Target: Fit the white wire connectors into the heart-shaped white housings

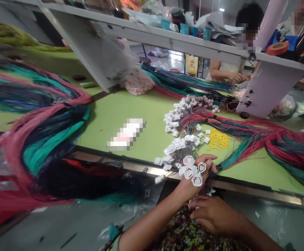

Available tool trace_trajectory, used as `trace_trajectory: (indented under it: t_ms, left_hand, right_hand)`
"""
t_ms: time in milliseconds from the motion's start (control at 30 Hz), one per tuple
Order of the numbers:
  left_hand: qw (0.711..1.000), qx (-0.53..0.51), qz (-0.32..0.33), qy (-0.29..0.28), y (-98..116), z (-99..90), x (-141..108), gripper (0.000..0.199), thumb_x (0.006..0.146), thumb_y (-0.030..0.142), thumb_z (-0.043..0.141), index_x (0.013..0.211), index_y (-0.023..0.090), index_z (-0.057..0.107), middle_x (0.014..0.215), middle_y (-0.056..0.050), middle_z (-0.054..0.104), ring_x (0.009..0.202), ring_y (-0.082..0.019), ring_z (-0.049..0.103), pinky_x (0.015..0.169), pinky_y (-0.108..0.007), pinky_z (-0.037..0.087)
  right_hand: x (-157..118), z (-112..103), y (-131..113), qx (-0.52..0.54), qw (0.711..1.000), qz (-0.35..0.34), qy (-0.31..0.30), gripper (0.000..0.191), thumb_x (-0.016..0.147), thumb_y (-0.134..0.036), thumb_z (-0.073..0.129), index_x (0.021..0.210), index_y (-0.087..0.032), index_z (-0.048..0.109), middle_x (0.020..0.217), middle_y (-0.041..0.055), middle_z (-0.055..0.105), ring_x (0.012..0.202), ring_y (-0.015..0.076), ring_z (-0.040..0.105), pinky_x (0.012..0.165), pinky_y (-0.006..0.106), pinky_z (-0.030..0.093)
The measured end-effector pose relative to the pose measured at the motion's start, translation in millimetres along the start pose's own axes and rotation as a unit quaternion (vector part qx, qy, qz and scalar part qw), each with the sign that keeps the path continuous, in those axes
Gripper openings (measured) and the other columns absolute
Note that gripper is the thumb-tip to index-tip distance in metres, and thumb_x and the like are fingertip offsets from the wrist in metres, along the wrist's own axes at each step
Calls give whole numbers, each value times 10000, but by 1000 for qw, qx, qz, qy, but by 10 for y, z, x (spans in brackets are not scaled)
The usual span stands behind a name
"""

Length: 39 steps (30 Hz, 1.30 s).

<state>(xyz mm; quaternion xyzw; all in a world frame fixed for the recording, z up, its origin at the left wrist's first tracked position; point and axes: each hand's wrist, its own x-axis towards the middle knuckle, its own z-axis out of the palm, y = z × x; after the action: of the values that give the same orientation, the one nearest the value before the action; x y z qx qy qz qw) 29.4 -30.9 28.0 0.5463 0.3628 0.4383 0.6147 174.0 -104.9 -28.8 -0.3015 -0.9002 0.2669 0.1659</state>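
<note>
My left hand [193, 177] grips several round white three-hole wire connectors [191, 170] just above the table's front edge, with red and green wires running from them. My right hand [210, 216] lies lower, over my floral clothing, fingers curled near the wires below the left hand; whatever they hold is hidden. Beyond both hands, a wire harness [193, 120] with many white connectors spreads over the green table [107, 115]. Its far connectors lie in a loose cluster. A small heap of yellow parts [218, 139] sits among the wires.
A huge pink, teal and navy wire bundle [36, 139] hangs over the table's left side. A pixelated white-pink item [127, 134] lies mid-table. A white shelf [167, 42] on pale supports spans the table. Beyond it, a co-worker's hand [235, 77] rests near another wire bundle [185, 78].
</note>
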Motion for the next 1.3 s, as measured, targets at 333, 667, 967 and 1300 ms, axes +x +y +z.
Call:
trace_trajectory:
  t_ms: [333,667,967,1300]
  left_hand:
    - [989,98,83,-73,-70,-72,3,215,931,376,574,888,206,697,724,-23,653,655,-180,575,595,-299,509]
    - [969,161,176,57,-308,-6,-117,298,810,140,668,1094,218,624,811,14,672,527,-107,540,490,-217,462]
    - [960,164,206,99,-341,-60,-148,141,843,289,718,955,228,778,797,-39,769,680,-188,694,615,-289,545]
    - [992,90,4,86,-198,-92,-181,221,808,371,733,923,186,772,516,59,493,483,-106,395,477,-237,280]
  right_hand:
    - [201,-863,-124,53,936,3,347,424,911,-127,657,1305,-275,599,1193,91,700,1082,240,651,923,416,545]
    - [247,-550,-12,88,869,130,469,166,861,-148,725,988,-242,674,891,14,709,794,170,673,692,261,550]
    - [122,-716,112,92,917,119,369,57,947,-231,646,941,-228,702,890,35,728,824,181,690,757,282,550]
    - [462,-1026,908,-119,963,158,184,134,919,-136,604,940,-208,715,923,58,703,871,219,658,800,336,517]
